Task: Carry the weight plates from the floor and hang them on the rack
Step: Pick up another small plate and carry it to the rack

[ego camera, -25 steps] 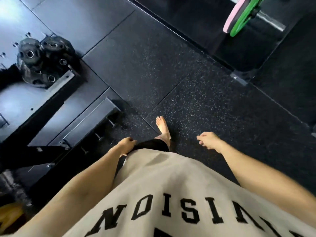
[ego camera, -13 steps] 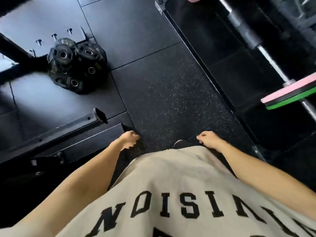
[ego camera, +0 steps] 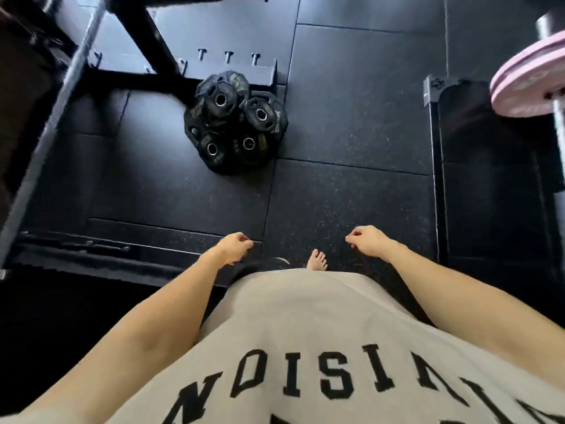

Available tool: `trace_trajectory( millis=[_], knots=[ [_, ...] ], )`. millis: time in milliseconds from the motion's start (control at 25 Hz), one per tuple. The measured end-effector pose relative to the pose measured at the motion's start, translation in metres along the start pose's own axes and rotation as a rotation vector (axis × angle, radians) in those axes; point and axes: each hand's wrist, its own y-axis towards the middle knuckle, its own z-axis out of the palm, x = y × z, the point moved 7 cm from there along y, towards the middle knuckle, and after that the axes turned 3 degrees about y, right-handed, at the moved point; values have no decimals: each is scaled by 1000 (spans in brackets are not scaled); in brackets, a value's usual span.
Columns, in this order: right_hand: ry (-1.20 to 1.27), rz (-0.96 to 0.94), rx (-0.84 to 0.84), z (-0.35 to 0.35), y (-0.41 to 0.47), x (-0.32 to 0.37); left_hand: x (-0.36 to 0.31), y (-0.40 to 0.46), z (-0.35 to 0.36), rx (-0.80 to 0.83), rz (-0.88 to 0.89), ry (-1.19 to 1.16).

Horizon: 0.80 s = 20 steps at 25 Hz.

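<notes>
Left hand (ego camera: 234,247), right hand (ego camera: 368,241) loosely curled; weight plates (ego camera: 235,122) overlapped, count unclear

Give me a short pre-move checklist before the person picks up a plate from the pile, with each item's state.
1. Left hand free, holding nothing: ok.
2. Right hand free, holding nothing: ok.
3. Pile of black weight plates in view on the floor ahead: ok.
4. Floor mat between the bare foot and the pile free of obstacles: ok.
5. Hands within reach of the pile: not ok, both hang well short of it.
6. Free peg on the rack: cannot tell.
</notes>
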Motion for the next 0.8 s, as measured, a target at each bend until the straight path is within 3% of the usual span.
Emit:
trace_trajectory(
  millis=[320, 800],
  knots=[
    [-145, -169, 112, -95, 127, 184, -31, 92, -112, -121, -107, -209],
    [21, -21, 73, -171, 322, 398, -145, 298, -337, -28, -69, -219]
  ],
)
